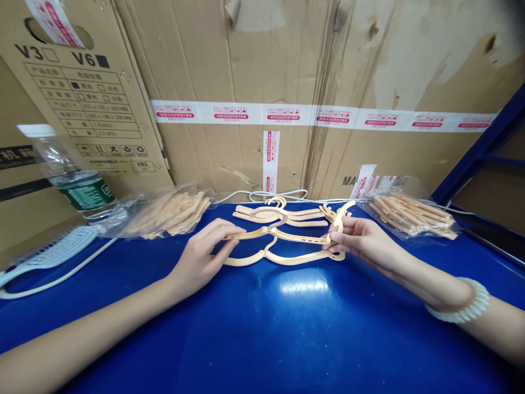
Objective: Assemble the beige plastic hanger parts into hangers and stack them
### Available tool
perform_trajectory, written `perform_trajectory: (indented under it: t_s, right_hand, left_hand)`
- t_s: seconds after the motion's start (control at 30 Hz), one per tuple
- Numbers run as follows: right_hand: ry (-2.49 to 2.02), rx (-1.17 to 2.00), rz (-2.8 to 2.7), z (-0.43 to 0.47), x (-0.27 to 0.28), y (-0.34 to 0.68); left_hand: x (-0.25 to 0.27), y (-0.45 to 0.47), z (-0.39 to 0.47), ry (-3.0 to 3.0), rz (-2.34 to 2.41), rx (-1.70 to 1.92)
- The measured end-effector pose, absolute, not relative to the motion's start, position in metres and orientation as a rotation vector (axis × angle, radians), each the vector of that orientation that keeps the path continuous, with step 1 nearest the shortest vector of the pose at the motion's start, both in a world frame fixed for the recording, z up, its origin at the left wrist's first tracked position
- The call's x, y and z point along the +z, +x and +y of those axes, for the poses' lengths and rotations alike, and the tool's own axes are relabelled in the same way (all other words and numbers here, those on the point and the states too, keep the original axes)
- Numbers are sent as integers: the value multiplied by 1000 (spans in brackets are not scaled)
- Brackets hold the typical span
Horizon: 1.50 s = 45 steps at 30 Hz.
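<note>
A beige plastic clothes hanger is held up between my two hands, its hook pointing up. My left hand grips its left end, fingers closed round the arm. At the right end, my right hand pinches the hanger together with a small curved beige piece that sticks up. Whether that piece is joined to the hanger I cannot tell. Just below, a second beige hanger lies on the blue table; its left end is partly hidden by my left hand. Behind lie more hangers, overlapping.
Clear bags of beige hanger parts lie at left and right. A water bottle and a pale hairbrush are at far left. A white cable runs along the back, before cardboard boxes.
</note>
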State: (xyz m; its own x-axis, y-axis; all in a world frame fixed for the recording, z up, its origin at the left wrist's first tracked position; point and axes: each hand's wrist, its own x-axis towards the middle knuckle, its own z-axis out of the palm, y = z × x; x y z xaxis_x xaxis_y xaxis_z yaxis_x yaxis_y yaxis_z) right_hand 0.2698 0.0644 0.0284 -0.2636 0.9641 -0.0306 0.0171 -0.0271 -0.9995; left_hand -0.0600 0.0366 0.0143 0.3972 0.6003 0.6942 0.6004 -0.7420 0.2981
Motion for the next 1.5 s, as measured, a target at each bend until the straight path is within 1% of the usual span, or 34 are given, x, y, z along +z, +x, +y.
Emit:
perform_trajectory:
  t_s: [0.23, 0.4, 0.6, 0.7, 0.77, 0.93, 1.13, 1.37, 1.5]
  right_hand:
    - [-1124, 1192, -1490, 59, 25, 264]
    - [-1103, 1087, -1516, 56, 26, 262]
    - [-1149, 958, -1470, 54, 27, 259]
    - [-1117, 1114, -1424, 55, 27, 259]
    - [-1042, 1211, -1428, 55, 28, 260]
    - [-932, 1183, -1492, 59, 29, 265]
    - [-973, 1212, -1444, 68, 27, 271]
    - [-1016, 1588, -1286, 66, 29, 271]
    - [-1027, 1685, -1251, 64, 27, 270]
  left_hand:
    - [14, -61, 37, -2636, -1189, -1318]
    - [14, -61, 36, -2651, -1211, -1312]
    - [13, -60, 37, -2762, -1127, -1248]
    - [12, -61, 38, -2760, -1075, -1238]
    - [11, -61, 38, -2723, -1128, -1254]
    - [12, -62, 39, -2697, -1216, -1240]
    - [13, -63, 39, -2708, -1236, -1237]
    - [13, -64, 40, -2717, -1298, -1257]
    - [13, -65, 40, -2720, -1297, -1250]
